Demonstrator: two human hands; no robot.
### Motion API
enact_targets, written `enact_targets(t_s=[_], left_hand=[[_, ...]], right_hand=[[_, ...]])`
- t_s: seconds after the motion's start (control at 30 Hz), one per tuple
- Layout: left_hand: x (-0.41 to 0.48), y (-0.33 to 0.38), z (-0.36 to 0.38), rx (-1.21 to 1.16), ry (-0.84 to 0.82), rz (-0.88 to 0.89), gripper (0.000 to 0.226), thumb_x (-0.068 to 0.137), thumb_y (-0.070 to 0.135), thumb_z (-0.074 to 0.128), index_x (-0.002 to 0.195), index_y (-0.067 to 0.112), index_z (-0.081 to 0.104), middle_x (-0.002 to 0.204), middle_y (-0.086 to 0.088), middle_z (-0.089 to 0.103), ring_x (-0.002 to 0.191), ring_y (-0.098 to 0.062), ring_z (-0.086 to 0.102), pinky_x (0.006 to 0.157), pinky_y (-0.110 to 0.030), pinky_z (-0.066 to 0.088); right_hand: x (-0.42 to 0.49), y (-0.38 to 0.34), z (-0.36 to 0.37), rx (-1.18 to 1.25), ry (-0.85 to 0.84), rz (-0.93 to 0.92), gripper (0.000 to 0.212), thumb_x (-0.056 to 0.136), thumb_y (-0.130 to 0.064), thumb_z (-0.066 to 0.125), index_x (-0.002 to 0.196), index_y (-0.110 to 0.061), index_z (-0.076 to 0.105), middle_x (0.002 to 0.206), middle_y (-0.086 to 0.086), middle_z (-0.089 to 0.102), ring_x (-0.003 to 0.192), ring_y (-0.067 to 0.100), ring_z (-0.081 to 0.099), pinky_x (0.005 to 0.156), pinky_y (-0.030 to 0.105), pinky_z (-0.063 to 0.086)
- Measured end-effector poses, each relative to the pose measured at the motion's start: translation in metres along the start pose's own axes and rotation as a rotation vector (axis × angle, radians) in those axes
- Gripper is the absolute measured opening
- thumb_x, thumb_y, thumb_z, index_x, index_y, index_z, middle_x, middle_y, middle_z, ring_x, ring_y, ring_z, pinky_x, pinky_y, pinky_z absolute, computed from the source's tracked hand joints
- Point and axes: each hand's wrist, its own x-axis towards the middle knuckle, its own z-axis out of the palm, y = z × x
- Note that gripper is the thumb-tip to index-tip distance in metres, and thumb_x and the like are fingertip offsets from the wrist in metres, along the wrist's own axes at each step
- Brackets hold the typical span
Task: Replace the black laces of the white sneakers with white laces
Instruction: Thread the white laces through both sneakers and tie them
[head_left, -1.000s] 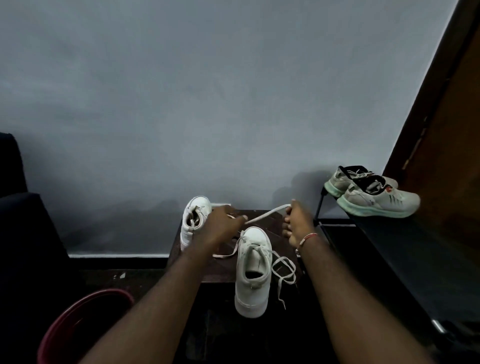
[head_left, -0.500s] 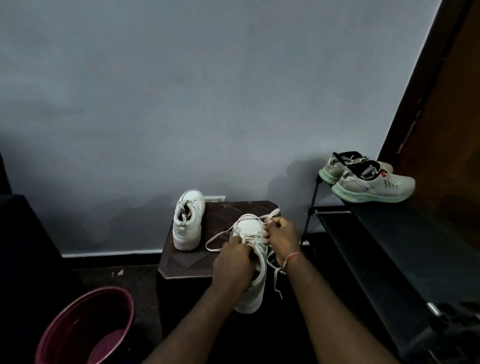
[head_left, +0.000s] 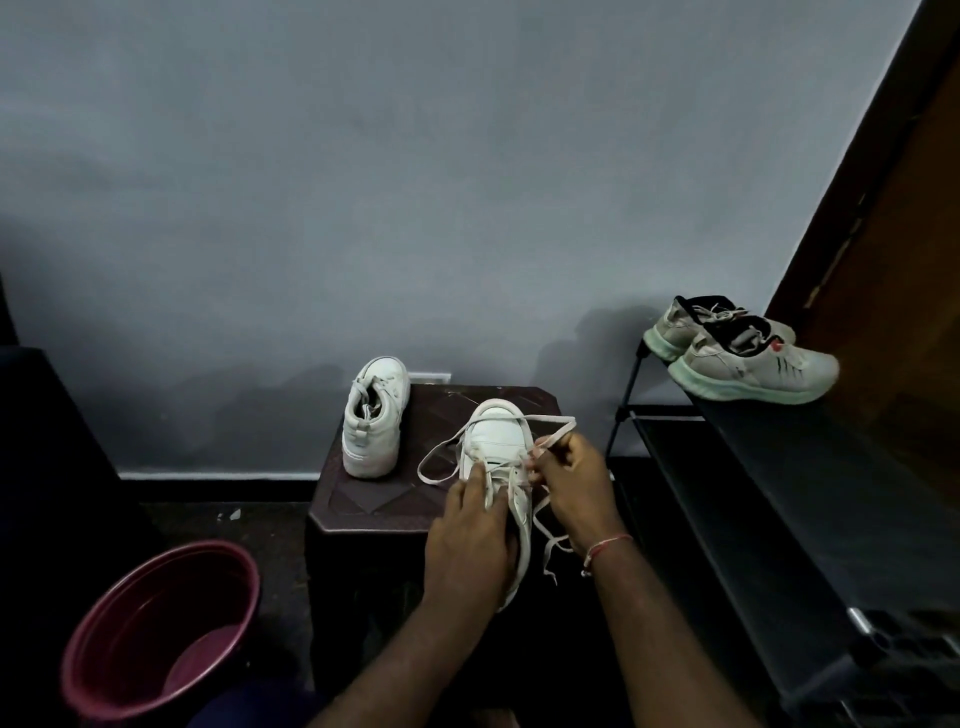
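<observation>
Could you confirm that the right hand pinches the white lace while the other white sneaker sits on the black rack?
No: in the head view the other white sneaker sits on the stool, not the rack; the right hand does pinch the white lace.

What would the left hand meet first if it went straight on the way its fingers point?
Probably the toe cap of the white leather sneaker, where the flat white lace loops across; the left hand rests on this shoe. Beyond stands the grey wall; depth is unclear.
</observation>
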Motion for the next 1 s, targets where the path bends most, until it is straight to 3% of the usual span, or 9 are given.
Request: enact_targets(t_s=[0.17, 0.33, 0.43, 0.53, 0.7, 1.0], left_hand=[[0.0005, 0.0012, 0.0055, -0.002, -0.022, -0.027, 0.033, 0.073, 0.032, 0.056, 0.102, 0.023, 0.068, 0.133, -0.011, 0.058, 0.105, -0.031, 0.063, 0.052, -0.038, 0.054], [-0.0006, 0.0011, 0.0066, 0.001, -0.035, -0.023, 0.047, 0.063, 0.027, 0.078, 0.108, 0.02, 0.068, 0.132, -0.012, 0.059, 0.104, -0.032, 0.064, 0.053, -0.038, 0.054], [0.001, -0.0002, 0.0071, -0.009, -0.027, -0.025, 0.039, 0.069, 0.028, 0.064, 0.108, 0.02, 0.068, 0.132, -0.013, 0.059, 0.104, -0.033, 0.064, 0.052, -0.039, 0.055], [0.0022, 0.0001, 0.0068, -0.02, -0.031, -0.03, 0.041, 0.075, 0.032, 0.046, 0.109, 0.022, 0.066, 0.133, -0.012, 0.058, 0.104, -0.033, 0.064, 0.052, -0.039, 0.055], [0.002, 0.0005, 0.0073, -0.028, 0.0, -0.007, 0.044, 0.069, 0.031, 0.071, 0.112, 0.024, 0.065, 0.132, -0.012, 0.058, 0.102, -0.033, 0.064, 0.052, -0.039, 0.055], [0.0021, 0.0008, 0.0036, -0.035, 0.022, -0.004, 0.043, 0.073, 0.035, 0.042, 0.107, 0.023, 0.064, 0.131, -0.012, 0.058, 0.101, -0.032, 0.063, 0.052, -0.038, 0.055]], right_hand=[[-0.0104, 0.0019, -0.0006, 0.029, 0.028, -0.012, 0.013, 0.084, 0.009, 0.061, 0.085, -0.004, 0.06, 0.075, 0.012, 0.068, 0.06, 0.016, 0.064, 0.063, 0.03, 0.057], [-0.0103, -0.0004, 0.0001, 0.011, -0.016, 0.0, 0.018, 0.09, 0.005, 0.053, 0.091, -0.01, 0.063, 0.075, 0.01, 0.068, 0.06, 0.014, 0.063, 0.062, 0.026, 0.055], [-0.0092, 0.0009, -0.001, 0.001, -0.06, 0.023, 0.02, 0.092, 0.002, 0.052, 0.09, -0.011, 0.066, 0.071, 0.007, 0.068, 0.064, 0.013, 0.063, 0.063, 0.022, 0.054], [-0.0088, 0.001, -0.0047, 0.013, -0.101, 0.044, 0.013, 0.09, 0.003, 0.058, 0.093, -0.006, 0.068, 0.081, 0.009, 0.071, 0.07, 0.015, 0.065, 0.067, 0.022, 0.055], [-0.0086, -0.0008, -0.0063, -0.043, -0.111, 0.012, 0.011, 0.082, 0.007, 0.066, 0.089, -0.001, 0.068, 0.085, 0.009, 0.073, 0.073, 0.014, 0.068, 0.07, 0.022, 0.055], [-0.005, -0.0012, -0.0013, 0.261, -0.057, 0.105, 0.008, 0.085, 0.013, 0.058, 0.089, 0.006, 0.058, 0.076, 0.019, 0.067, 0.059, 0.018, 0.062, 0.06, 0.023, 0.055]])
